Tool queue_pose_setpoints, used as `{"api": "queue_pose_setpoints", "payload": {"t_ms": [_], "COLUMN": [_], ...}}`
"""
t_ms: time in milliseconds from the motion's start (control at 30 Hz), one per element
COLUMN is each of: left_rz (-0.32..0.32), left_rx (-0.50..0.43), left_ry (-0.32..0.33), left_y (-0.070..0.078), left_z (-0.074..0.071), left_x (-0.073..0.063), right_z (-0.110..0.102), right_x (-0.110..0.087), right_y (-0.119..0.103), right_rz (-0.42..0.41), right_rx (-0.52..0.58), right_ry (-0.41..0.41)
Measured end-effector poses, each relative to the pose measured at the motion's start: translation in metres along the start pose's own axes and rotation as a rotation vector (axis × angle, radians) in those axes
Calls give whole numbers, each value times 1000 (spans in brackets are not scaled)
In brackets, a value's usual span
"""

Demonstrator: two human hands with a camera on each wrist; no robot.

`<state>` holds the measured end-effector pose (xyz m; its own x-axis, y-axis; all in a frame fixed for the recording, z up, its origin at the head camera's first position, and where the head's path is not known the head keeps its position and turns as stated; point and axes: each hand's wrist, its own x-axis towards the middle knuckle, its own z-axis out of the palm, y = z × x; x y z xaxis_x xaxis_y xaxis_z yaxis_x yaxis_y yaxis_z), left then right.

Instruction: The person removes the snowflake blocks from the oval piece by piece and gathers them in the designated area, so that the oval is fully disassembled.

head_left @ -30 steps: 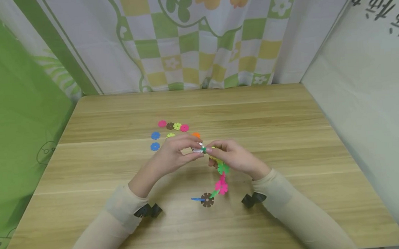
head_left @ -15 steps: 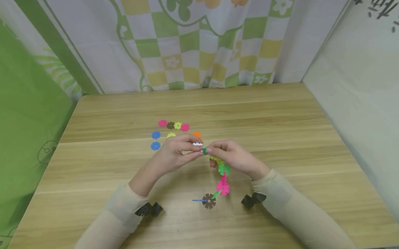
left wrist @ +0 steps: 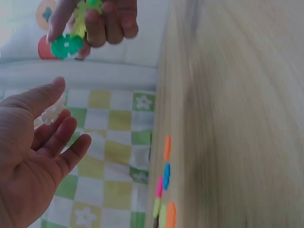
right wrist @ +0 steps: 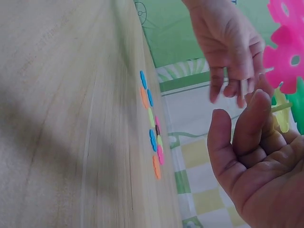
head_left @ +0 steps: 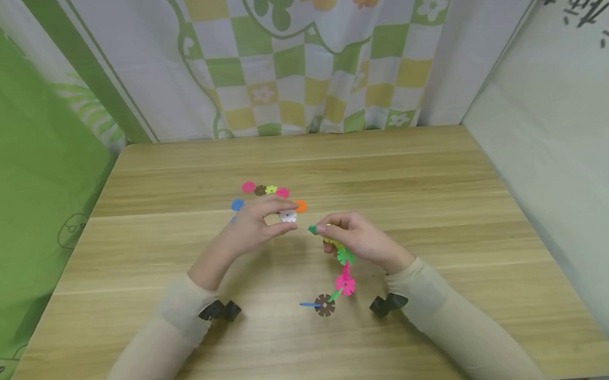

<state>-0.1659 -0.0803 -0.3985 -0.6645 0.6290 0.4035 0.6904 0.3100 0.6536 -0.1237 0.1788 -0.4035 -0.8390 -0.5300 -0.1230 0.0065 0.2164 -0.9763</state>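
My right hand (head_left: 362, 237) pinches the teal-green snowflake disc (head_left: 313, 230) at the end of a linked chain of notched plastic discs. From there the chain runs toward me through yellow, light green and pink discs (head_left: 345, 283) to a brown disc (head_left: 325, 305) and a blue one (head_left: 309, 304). Apart from the chain, my left hand (head_left: 251, 222) holds a loose white snowflake disc (head_left: 287, 216) among its fingers, thumb spread away. In the left wrist view the white disc (left wrist: 53, 113) is partly hidden behind the thumb.
Loose discs lie flat beyond the left hand: pink (head_left: 248, 187), brown (head_left: 260, 190), yellow (head_left: 271, 189), blue (head_left: 237, 205) and orange (head_left: 301, 205). Some are covered by that hand. The wooden table (head_left: 440, 206) ends at a checked curtain (head_left: 324, 68) at the back.
My left hand has drawn back left from the teal-green disc, its thumb and fingers spreading, and the white disc has gone with it. The chain's near end has shifted slightly right.
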Motion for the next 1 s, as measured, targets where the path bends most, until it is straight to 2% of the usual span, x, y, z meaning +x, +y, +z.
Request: {"api": "queue_pose_setpoints", "payload": {"t_ms": [133, 300, 500, 633, 733, 1000], "left_rz": [-145, -237, -338, -377, -382, -451], "left_rx": [23, 75, 132, 179, 209, 180], "left_ry": [-26, -63, -196, -272, -304, -317], "left_y": [-16, -36, -54, -59, -61, -57], "left_z": [-6, -5, 7, 13, 15, 11], "left_x": [0, -1, -1, 0, 2, 2], "right_z": [0, -1, 0, 0, 1, 1], "right_x": [-1, -1, -1, -1, -2, -2], "right_y": [0, 1, 4, 2, 2, 1], "right_rz": [8, 6, 15, 27, 28, 16], "right_rx": [6, -18, -32, -33, -35, -20], "right_ry": [3, 3, 3, -5, -11, -15]}}
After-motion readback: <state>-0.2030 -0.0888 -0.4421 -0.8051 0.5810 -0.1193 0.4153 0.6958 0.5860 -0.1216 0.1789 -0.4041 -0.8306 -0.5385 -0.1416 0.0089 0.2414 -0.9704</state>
